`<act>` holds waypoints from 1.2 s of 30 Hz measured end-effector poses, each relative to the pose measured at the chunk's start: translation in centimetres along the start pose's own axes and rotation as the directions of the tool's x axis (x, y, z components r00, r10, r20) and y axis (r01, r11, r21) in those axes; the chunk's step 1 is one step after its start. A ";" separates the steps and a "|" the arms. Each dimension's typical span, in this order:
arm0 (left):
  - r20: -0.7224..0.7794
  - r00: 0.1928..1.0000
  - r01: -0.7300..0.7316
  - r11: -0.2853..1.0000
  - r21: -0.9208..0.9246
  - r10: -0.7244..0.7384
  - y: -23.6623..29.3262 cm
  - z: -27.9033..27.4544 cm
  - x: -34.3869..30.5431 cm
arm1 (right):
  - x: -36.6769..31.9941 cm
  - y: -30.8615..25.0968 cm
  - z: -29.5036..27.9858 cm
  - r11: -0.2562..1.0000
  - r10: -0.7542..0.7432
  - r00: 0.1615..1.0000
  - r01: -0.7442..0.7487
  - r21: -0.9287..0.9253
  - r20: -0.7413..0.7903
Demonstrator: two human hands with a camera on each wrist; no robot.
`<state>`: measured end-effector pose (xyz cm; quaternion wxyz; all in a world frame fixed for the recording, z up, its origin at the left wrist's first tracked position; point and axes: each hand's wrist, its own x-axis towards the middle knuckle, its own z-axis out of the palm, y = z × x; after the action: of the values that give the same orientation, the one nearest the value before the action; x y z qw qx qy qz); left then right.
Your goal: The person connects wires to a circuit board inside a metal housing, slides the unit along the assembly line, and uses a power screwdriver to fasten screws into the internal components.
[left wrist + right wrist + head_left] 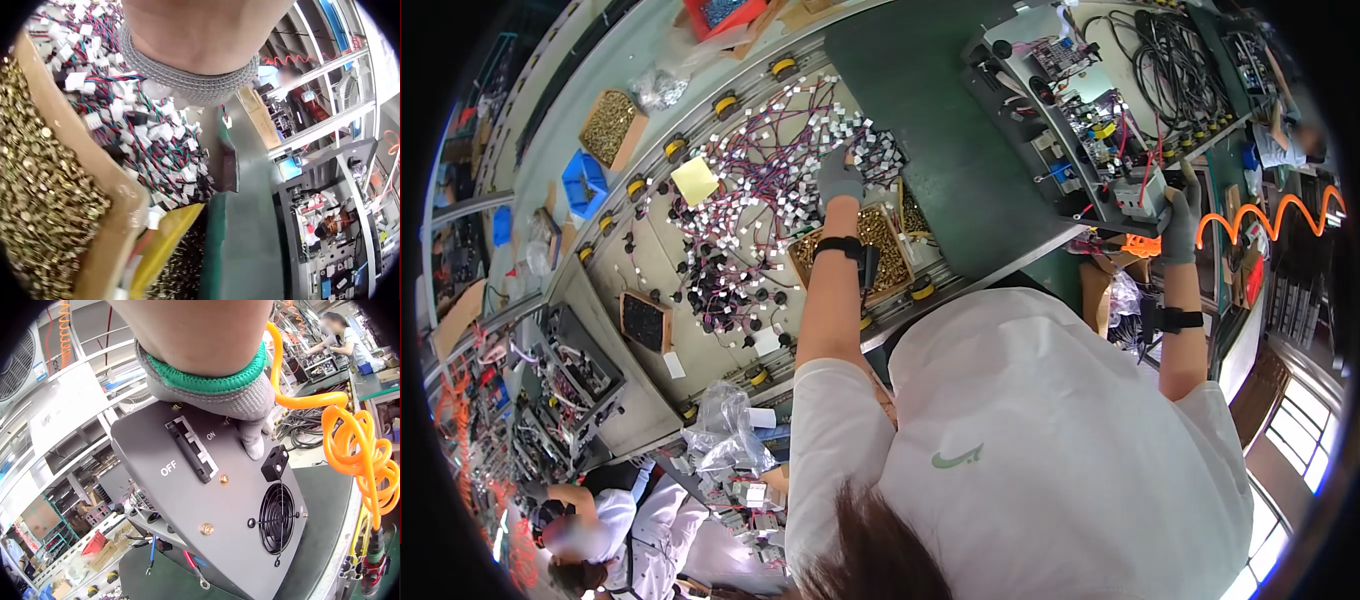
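My gloved left hand reaches into a heap of wired white connectors; its fingertips cannot be made out. In the left wrist view the glove cuff is above those connectors, with the fingers hidden. My gloved right hand is at the near right end of an opened machine. From the right wrist, this hand grips the top edge of a grey panel, one digit lying on its face beside the ON/OFF switch. A round fan grille sits lower on the panel.
Boxes of brass screws and a blue bin stand left. A screw box is beside the connectors. Black cables lie behind the machine; an orange coiled hose hangs right. Another person is lower left.
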<state>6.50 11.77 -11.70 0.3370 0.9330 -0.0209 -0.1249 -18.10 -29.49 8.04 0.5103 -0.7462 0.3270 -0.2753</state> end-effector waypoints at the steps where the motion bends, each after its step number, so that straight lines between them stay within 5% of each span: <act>1: 0.086 0.990 0.106 0.992 0.074 -0.112 1.3 0.3 0.4 | -0.4 -0.8 0.1 0.998 0.057 0.998 -0.058 0.026 0.038; 2: 0.163 0.960 0.202 0.967 0.159 -0.227 2.2 0.7 0.7 | -0.5 -0.9 0.5 0.998 0.038 0.999 -0.039 0.045 0.020; 5: 0.331 0.900 0.168 0.926 0.338 -0.284 1.4 1.9 2.0 | -0.2 -0.6 0.1 0.999 0.041 0.999 -0.041 0.029 -0.001; 10: 0.293 0.931 0.081 0.906 0.416 -0.217 0.1 -0.4 1.5 | -0.8 -2.6 0.9 0.997 0.077 0.997 -0.076 0.028 -0.016; 13: 0.203 0.926 0.230 0.903 0.364 -0.317 -4.7 -1.9 2.5 | -0.5 -1.8 0.8 0.997 0.073 0.997 -0.073 -0.001 -0.031; 15: 0.177 0.934 0.298 0.950 0.088 -0.310 -12.2 -1.1 3.9 | -0.6 -1.9 0.8 0.996 0.079 0.996 -0.078 0.033 -0.032; 16: 0.174 0.935 0.297 0.950 0.093 -0.310 -11.4 -2.8 3.0 | -0.6 -1.9 0.9 0.996 0.082 0.996 -0.081 0.038 -0.032; 17: 0.372 0.835 0.514 0.817 -0.261 -0.406 -10.9 -5.2 1.7 | -0.7 -1.9 0.8 0.995 0.086 0.996 -0.085 0.046 -0.034; 18: 0.580 0.716 0.692 0.508 -0.513 -0.389 -9.5 -7.9 0.3 | -0.7 -1.9 0.9 0.995 0.090 0.995 -0.088 0.054 -0.035; 19: 0.560 0.668 0.737 0.330 -0.590 -0.490 -6.7 -9.2 -1.4 | -0.8 -2.0 1.0 0.994 0.095 0.995 -0.092 0.063 -0.034; 22: 0.587 0.660 0.741 0.281 -0.610 -0.468 -10.1 -9.2 -2.8 | -1.0 -2.0 1.2 0.996 0.066 0.997 -0.063 0.056 -0.037; 24: 0.322 0.764 0.489 0.177 -0.854 -0.559 -11.8 -7.8 -3.6 | -0.7 -1.4 1.3 1.000 -0.017 0.997 0.018 0.021 -0.071; 25: 0.316 0.763 0.486 0.180 -0.855 -0.564 -13.0 -7.3 -3.8 | -0.7 -1.2 1.2 1.000 -0.014 0.998 0.016 0.027 -0.066; 27: 0.046 0.876 0.323 0.513 -0.795 -0.481 -14.1 -7.0 -4.2 | -0.8 -1.3 1.0 0.999 0.025 0.999 -0.023 0.033 -0.041; 31: -0.044 0.817 0.300 0.490 -0.819 -0.575 -11.4 -8.7 -4.2 | -0.7 -1.2 0.7 0.998 0.033 0.999 -0.032 0.044 -0.005; 32: 0.102 0.793 0.257 0.178 -0.950 -0.600 -10.7 -8.8 -3.8 | -0.6 -0.8 0.4 0.999 0.041 0.999 -0.041 0.012 0.000; 35: 0.209 0.815 0.274 0.041 -0.961 -0.541 -11.4 -9.5 -3.7 | -0.3 -0.2 0.1 1.000 0.002 1.000 -0.002 0.009 0.007; 36: 0.177 0.750 0.301 0.090 -0.949 -0.637 -11.8 -9.5 -3.3 | -0.6 -1.0 1.0 0.999 -0.016 0.999 0.017 0.030 -0.031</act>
<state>5.13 27.17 -11.44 0.7588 0.5012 0.4084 -0.0795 -17.54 -28.20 8.62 0.5144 -0.7366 0.3245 -0.2958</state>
